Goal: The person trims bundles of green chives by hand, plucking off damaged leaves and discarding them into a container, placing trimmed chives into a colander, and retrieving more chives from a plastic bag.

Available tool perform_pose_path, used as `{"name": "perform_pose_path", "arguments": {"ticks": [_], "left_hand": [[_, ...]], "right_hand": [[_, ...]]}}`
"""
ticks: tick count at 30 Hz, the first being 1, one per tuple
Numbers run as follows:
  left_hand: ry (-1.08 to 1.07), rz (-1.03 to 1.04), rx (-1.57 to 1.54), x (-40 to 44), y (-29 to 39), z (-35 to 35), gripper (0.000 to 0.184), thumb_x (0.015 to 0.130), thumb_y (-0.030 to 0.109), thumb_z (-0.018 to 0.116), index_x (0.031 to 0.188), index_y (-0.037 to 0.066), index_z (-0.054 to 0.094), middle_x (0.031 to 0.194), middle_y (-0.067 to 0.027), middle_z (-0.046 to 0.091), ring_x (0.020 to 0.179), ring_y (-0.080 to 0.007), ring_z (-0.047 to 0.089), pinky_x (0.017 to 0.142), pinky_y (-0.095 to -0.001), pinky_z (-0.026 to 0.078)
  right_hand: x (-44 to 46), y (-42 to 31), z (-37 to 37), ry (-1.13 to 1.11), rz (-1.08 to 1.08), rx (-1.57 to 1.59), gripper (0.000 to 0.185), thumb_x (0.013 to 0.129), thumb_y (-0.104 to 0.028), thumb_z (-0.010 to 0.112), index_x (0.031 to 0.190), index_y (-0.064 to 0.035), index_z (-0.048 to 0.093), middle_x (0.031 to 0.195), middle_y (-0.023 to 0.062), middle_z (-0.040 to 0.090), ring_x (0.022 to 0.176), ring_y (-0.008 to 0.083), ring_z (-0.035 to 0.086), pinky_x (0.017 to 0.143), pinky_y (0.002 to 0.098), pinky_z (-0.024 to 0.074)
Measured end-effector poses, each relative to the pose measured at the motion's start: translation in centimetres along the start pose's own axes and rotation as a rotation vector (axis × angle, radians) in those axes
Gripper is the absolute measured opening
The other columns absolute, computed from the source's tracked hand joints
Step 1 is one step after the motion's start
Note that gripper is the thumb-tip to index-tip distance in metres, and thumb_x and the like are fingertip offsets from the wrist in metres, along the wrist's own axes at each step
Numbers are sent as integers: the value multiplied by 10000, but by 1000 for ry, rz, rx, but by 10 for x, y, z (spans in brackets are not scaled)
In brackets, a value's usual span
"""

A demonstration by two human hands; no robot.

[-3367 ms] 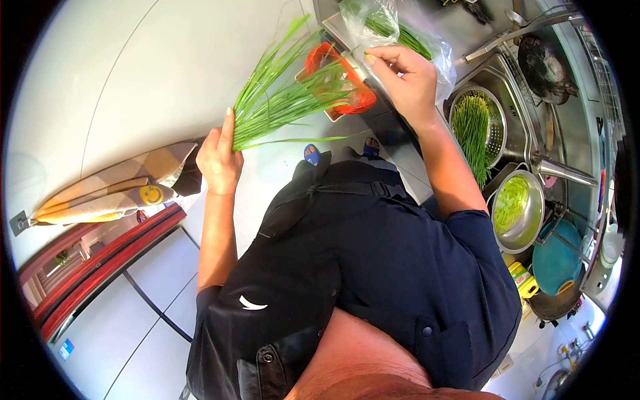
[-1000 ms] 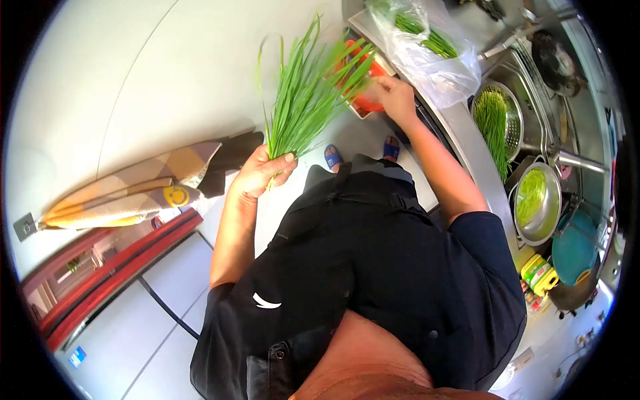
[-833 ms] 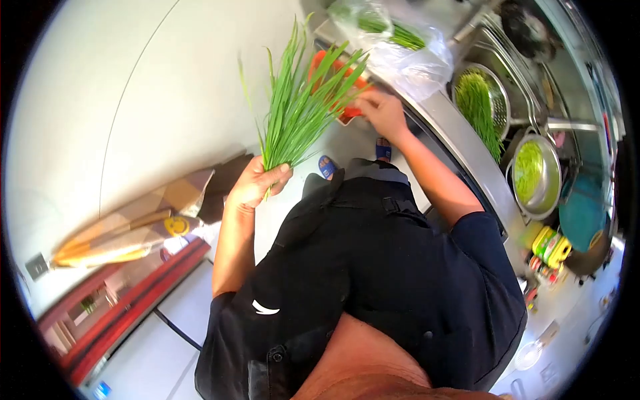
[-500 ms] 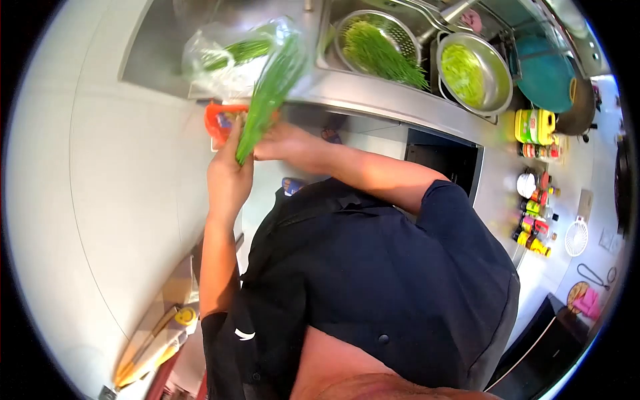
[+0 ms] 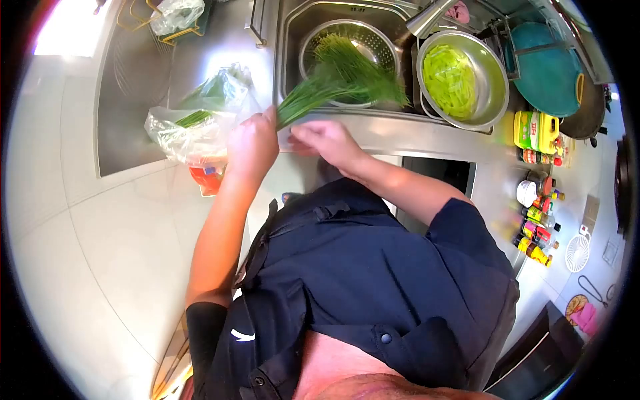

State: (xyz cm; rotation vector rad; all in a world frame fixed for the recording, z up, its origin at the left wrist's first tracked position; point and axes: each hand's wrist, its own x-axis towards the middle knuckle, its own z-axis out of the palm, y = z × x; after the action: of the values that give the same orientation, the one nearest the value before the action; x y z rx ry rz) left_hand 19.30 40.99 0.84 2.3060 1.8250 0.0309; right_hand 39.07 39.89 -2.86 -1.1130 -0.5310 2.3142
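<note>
My left hand (image 5: 255,143) is closed around the lower end of a bunch of chives (image 5: 310,99), in front of the counter. Its long green leaves slant up and right over the sink's edge, where they overlap other chives (image 5: 343,57) in the steel colander (image 5: 383,47). Just right of the bunch's base is my right hand (image 5: 333,143), fingers apart and slightly blurred, with nothing visible in them. A clear plastic bag (image 5: 173,137) containing more greens lies on the counter beside my left hand.
A steel bowl (image 5: 493,83) of cut pale-green vegetable stands right of the sink (image 5: 288,40). Below the bag is an orange-red container (image 5: 203,179). Several bottles and an oil jug (image 5: 535,130) line the right counter. A faucet (image 5: 427,20) reaches over the sink.
The chives have swung from upright near the bag to slanting right over the sink edge. My right hand has come away from my left and opened. The view has shifted.
</note>
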Motion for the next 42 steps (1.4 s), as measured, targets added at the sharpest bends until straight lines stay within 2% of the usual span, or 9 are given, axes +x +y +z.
{"name": "perform_pose_path", "arguments": {"ticks": [2,3,5,9,14,17,22,28,42], "left_hand": [[-116,-31,2,21,2,-1,209,882,88,600,1066,58,697,836,-194,714,817,-384,725,713,-487,579],[-121,-36,-4,28,6,0,209,882,88,600,1066,58,697,836,-194,714,817,-384,725,713,-487,579],[-243,-26,-147,42,16,3,162,907,96,575,954,45,721,905,-196,737,848,-399,719,754,-499,574],[-332,228,-510,73,28,18,248,879,223,711,1029,25,711,927,-234,728,878,-448,697,776,-507,558],[-328,121,-640,92,34,25,602,773,373,840,1214,-10,694,967,-259,730,961,-442,697,855,-478,562],[-116,-31,-507,89,42,8,747,762,367,851,1334,-44,603,1046,-252,731,998,-425,701,879,-461,562],[102,-143,-584,55,26,2,642,853,234,793,1400,-22,574,1152,-199,712,1029,-350,699,894,-421,561],[86,-354,-765,-24,2,11,540,899,122,748,1411,34,599,1166,-155,725,927,-239,722,771,-350,583],[189,-806,-837,-135,-3,29,440,932,40,698,1367,16,637,1151,-143,739,891,-192,715,731,-317,575]], "right_hand": [[-27,-23,-5,88,-458,-957,660,878,-369,815,1442,-140,560,1173,100,727,1143,246,675,1086,460,473],[-29,-36,-4,86,-449,-958,660,878,-369,815,1442,-140,560,1173,100,727,1143,246,675,1086,460,473],[-24,-58,-6,216,-1252,-1684,885,751,-300,883,1528,-168,479,1208,84,724,1196,275,659,1161,548,389],[16,-63,-36,189,-1066,-1783,988,736,-313,864,1589,-206,376,1130,50,717,1106,228,667,1200,592,312],[42,-68,-76,196,-914,-1710,512,836,-205,727,1333,-123,631,952,126,751,865,324,728,720,433,582],[66,-75,-110,185,-975,-1606,429,870,-241,716,1280,-129,662,948,132,754,861,352,725,748,460,579],[129,-110,-177,674,-359,-1644,536,937,-503,644,1188,-32,683,1029,235,738,960,382,721,813,469,573],[199,-117,-219,821,169,-1674,722,745,-617,819,1225,-94,686,1136,148,754,1023,323,736,842,455,586],[246,-96,-234,952,-68,-1784,722,786,-623,782,1244,-76,676,1310,128,663,1188,298,663,917,427,577]]}}
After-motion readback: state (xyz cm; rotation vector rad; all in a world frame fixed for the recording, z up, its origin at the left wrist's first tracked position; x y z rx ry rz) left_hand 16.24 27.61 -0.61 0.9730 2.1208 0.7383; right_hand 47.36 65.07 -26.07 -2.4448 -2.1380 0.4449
